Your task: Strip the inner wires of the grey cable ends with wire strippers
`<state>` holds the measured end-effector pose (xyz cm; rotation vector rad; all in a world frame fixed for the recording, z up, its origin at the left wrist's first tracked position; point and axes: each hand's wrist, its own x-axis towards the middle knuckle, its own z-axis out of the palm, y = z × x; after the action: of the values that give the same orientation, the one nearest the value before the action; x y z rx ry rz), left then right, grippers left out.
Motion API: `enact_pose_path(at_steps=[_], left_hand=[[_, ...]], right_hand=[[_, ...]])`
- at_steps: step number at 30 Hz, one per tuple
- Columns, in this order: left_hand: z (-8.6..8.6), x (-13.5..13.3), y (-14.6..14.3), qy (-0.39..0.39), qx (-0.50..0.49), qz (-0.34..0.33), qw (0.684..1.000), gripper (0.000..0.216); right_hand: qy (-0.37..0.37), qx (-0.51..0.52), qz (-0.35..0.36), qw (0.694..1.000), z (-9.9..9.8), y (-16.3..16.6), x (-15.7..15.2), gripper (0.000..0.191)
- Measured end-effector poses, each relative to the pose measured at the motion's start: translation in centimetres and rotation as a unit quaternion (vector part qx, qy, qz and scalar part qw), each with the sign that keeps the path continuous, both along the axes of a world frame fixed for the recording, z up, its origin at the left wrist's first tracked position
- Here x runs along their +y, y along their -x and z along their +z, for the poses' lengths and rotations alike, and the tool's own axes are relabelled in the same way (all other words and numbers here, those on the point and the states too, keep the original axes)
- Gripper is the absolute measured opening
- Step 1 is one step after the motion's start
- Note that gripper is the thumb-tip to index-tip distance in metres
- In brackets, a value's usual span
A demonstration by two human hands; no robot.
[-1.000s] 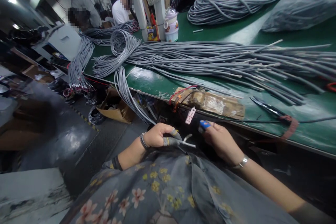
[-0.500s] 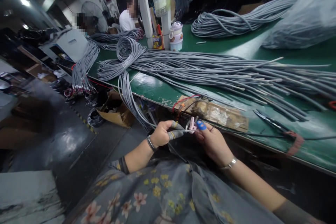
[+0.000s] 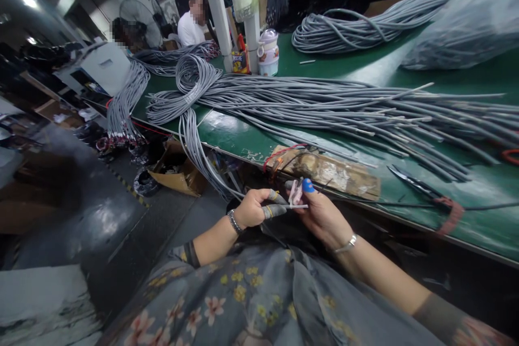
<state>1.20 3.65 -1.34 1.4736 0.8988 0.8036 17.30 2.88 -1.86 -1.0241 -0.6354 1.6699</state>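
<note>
- In the lower centre, the left hand (image 3: 253, 208) pinches a grey cable end (image 3: 299, 206) between covered fingertips; the right hand (image 3: 324, 216) grips a small pink piece (image 3: 295, 193) under its blue-covered thumb.
- The pale tip lies close to that thumb, so a slip could nick the core or a finger.
- Cables hanging over the table edge (image 3: 192, 135), left of centre, could drag others down by their weight.
- Upper centre, a clear pouch (image 3: 242, 0) holds yellow-handled tools.
- Left of centre, an open cardboard box (image 3: 190, 177) holds pale, indistinct bits.
- Upper right, the plastic bag's (image 3: 466, 21) contents are unclear.
</note>
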Motion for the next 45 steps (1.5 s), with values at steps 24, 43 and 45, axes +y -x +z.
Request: enact_pose_path(at_steps=[24, 43, 45], left_hand=[[0.6, -2.4, 1.6, -0.059, 0.023, -0.058, 0.996, 0.045], [-0.5, 0.5, 0.5, -0.035, -0.013, -0.01, 0.999, 0.053], [-0.6, 0.6, 0.3, -0.033, -0.018, -0.016, 0.999, 0.053]], right_hand=[[0.017, 0.058, 0.081, 0.995, -1.2, -1.8, -1.3, 0.051], [-0.015, 0.001, 0.029, 0.999, -0.3, -0.4, -0.4, 0.061], [-0.01, 0.018, 0.027, 0.999, -0.3, -0.2, -0.1, 0.061]])
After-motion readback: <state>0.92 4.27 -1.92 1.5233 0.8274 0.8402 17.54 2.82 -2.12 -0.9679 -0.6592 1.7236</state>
